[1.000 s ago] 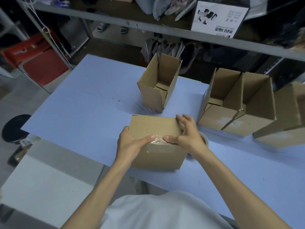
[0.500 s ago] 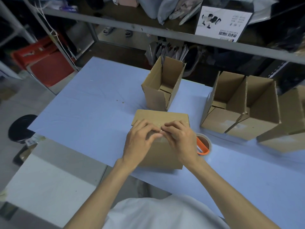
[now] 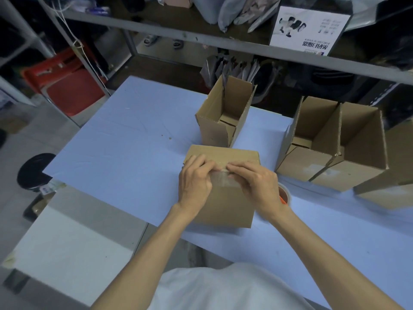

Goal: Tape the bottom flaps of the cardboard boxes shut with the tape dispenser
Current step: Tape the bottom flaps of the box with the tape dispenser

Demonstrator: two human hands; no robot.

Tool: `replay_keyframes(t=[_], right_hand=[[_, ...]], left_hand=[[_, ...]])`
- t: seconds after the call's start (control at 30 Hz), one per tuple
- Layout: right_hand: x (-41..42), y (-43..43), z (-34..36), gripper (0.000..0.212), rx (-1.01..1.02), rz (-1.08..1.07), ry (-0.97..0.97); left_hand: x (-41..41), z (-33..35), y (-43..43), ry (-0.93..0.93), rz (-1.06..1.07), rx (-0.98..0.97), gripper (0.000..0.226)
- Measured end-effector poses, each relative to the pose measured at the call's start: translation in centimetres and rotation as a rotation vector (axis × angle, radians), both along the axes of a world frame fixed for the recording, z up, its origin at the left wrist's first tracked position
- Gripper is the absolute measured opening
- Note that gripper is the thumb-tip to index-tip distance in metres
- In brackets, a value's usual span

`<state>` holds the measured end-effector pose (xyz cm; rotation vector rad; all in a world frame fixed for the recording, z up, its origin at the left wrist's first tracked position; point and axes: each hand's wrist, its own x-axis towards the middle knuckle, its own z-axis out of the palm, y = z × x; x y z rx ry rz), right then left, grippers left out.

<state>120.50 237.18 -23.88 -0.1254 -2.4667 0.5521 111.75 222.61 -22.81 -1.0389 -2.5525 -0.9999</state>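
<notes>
1. Pale blue table [image 3: 125, 148] fills the middle of the view, with a metal shelf [image 3: 201, 43] of bags and packets running across the far side.
2. One cardboard box [image 3: 225, 204] sits at the near edge of the table, closed flaps facing up, right in front of the person.
3. A strip of clear tape [image 3: 220, 179] lies across the top of this box and folds down onto its near face.
4. Left hand [image 3: 195, 182] rests on the box top, fingers gently bent, fingertips pressing the tape; it grips nothing.
5. Right hand [image 3: 257, 186] lies beside it, fingers reaching left and pressing on the same strip; the fingertips of both hands almost meet.
6. The tape dispenser [image 3: 285, 193], a roll with an orange part, lies on the table just right of the box, partly hidden by the right wrist.
7. An open box [image 3: 223, 117] stands upright just beyond the taped one.
8. Two more open boxes [image 3: 335, 153] lean together on the right, and another [image 3: 393, 189] is cut off by the right edge.
9. Off the table to the left are a red chair [image 3: 64, 86] and a black stool [image 3: 35, 171].
</notes>
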Motion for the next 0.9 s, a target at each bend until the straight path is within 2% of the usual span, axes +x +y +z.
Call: replay_keyframes(t=[0.07, 0.1, 0.2, 0.23, 0.27, 0.33, 0.4, 0.47, 0.63, 0.73, 0.9], right_hand=[[0.2, 0.8, -0.7, 0.028, 0.086, 0.05, -0.005], [0.1, 1.1, -1.0, 0.033, 0.121, 0.083, -0.02], [-0.4, 1.9, -1.0, 0.052, 0.151, 0.156, -0.142], [-0.4, 2.0, -1.0, 0.059, 0.152, 0.162, -0.176], [-0.4, 1.9, -1.1, 0.063, 0.143, 0.145, -0.182], [-0.7, 0.8, -1.0, 0.055, 0.083, 0.021, -0.13], [-1.8, -0.7, -0.6, 0.041, 0.014, -0.168, -0.082], [-2.6, -1.7, -0.7, 0.037, 0.005, -0.256, -0.104], [-1.1, -0.5, -2.4, 0.054, 0.224, -0.082, -0.107], [-1.1, -0.2, -2.0, 0.061, 0.188, -0.092, -0.189], [-0.9, -0.3, -0.6, 0.014, -0.104, -0.064, -0.072]], left_hand=[[-0.9, -0.5, -0.3, -0.053, -0.036, 0.02, 0.013], [-1.2, -0.9, -0.8, -0.078, -0.074, 0.004, 0.022], [-1.5, -2.2, -2.7, -0.109, -0.226, -0.158, 0.078], [-1.4, -2.4, -3.0, -0.11, -0.246, -0.184, 0.09], [-1.3, -2.4, -3.0, -0.11, -0.245, -0.186, 0.096], [-1.3, -2.3, -2.5, -0.128, -0.218, -0.153, 0.098], [-1.0, -2.1, -2.1, -0.188, -0.181, -0.096, 0.096], [-0.9, -2.0, -2.2, -0.25, -0.147, -0.043, 0.088], [-0.9, -1.6, -2.3, -0.21, -0.116, 0.009, 0.049], [-0.8, -1.4, -1.8, -0.165, -0.11, 0.004, 0.029], [-0.6, -0.4, -0.2, -0.006, -0.037, -0.02, 0.007]])
